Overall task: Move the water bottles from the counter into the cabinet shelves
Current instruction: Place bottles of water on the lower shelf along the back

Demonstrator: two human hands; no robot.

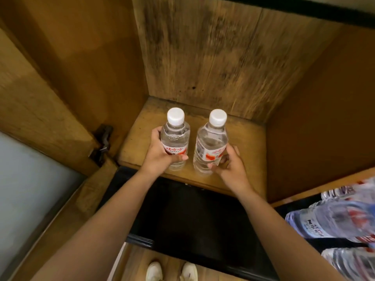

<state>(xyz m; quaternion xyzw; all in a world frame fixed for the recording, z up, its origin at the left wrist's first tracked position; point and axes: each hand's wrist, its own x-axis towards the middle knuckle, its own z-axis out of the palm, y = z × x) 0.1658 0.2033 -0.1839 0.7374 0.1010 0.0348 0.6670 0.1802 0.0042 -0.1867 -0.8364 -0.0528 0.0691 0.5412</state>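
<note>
Two bottles upright near front edge of cabinet shelf, side by side, close but apart. Left hand clamped round left bottle at the label band; thumb across the front, fingers curled behind. Right hand clamped on right bottle lower down, at label and ribbed base. Cannot tell whether bases are seated or just above the wood. More bottles, shrink-wrapped, at far right, blurred; table itself not clearly seen.

Handling, judged: full, so moderately heavy for size; thin clear plastic, gives under squeeze; smooth wall likely slippery if damp. Label band the best hold, stiffer and less slick. White caps sealed, no spill risk. Tall and narrow, so easily tipped; set flat, release straight back.
</note>
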